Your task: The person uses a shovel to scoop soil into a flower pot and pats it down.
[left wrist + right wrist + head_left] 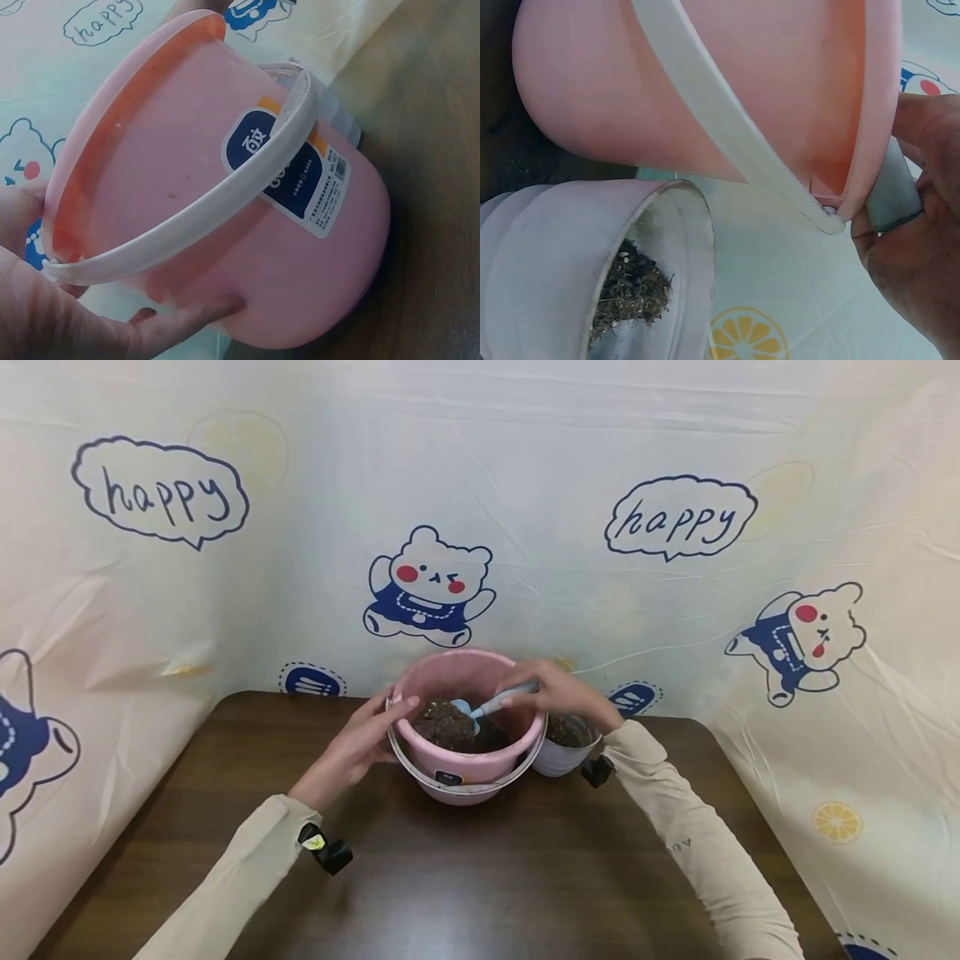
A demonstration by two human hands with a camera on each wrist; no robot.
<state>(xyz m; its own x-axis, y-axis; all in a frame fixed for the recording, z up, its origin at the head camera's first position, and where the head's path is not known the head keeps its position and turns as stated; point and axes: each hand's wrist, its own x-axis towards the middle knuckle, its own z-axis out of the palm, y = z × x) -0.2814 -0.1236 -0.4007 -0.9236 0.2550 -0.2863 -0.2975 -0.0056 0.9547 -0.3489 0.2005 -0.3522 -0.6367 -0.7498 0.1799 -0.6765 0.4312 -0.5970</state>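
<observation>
A pink bucket with a white bail handle stands on the table, dark soil inside it. My left hand grips its left rim, thumb over the edge and fingers against the outer wall. Over the bucket's right side, my right hand holds a small trowel by its blue-grey handle. The trowel's light blue blade reaches into the soil, which partly covers it. Beside the bucket on the right is a white pot with some soil in it.
The brown wooden table extends in front of the bucket. A pale printed cloth hangs behind and at both sides, close to the table's far edge. Black wrist straps are worn over both sleeves.
</observation>
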